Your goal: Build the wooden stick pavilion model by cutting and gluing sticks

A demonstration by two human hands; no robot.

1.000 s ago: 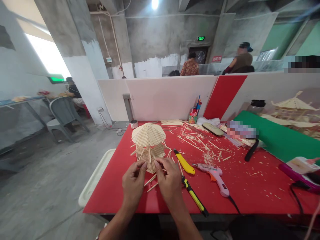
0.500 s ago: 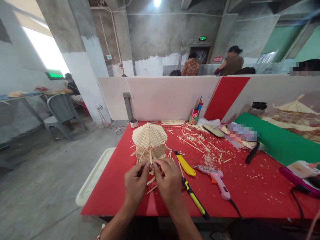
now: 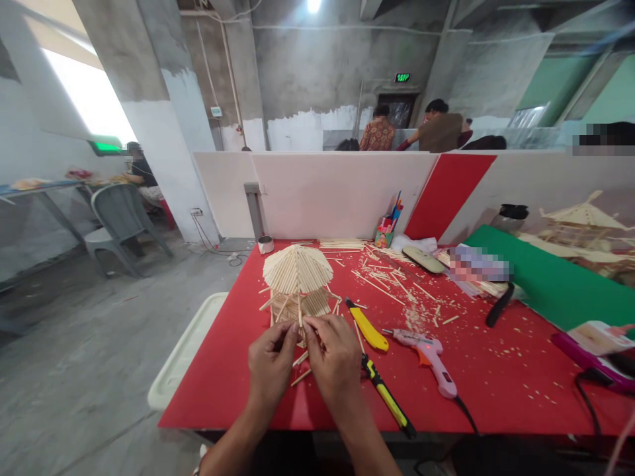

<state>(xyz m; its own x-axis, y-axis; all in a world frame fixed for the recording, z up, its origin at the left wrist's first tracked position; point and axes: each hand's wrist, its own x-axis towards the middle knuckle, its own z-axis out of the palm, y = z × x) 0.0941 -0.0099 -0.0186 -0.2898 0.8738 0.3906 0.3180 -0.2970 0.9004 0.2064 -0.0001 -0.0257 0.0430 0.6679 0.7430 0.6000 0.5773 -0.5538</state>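
Head view: two bare hands work at the near side of a pale wooden stick model pavilion with a ribbed, umbrella-shaped roof (image 3: 297, 270), which stands on the left part of a red, flat-topped table (image 3: 223, 370). The left hand (image 3: 272, 360) has thumb and forefinger brought together at the model's near edge; the right hand (image 3: 333, 354) mirrors it, its thumb and forefinger also closed, the two sets of fingertips nearly meeting just below the roof. Whether either hand pinches a small piece cannot be told, since the fingers cover the spot. Loose pale sticks (image 3: 301, 377) lie on the table between the wrists and the model. Just right of the right hand lie a yellow-handled cutter (image 3: 368, 326) and, nearer the table's front edge, a black-and-yellow utility knife (image 3: 389, 396); farther right rests a pink glue gun with an orange trigger (image 3: 430, 354), its nozzle pointing toward the yellow-handled cutter. Behind these, wood scraps and thin sticks (image 3: 391, 277) are scattered. At the table's back edge stand a small round whitish tin (image 3: 266, 244), behind the model, and a colourful patterned pen cup (image 3: 383, 235) filled with pens.
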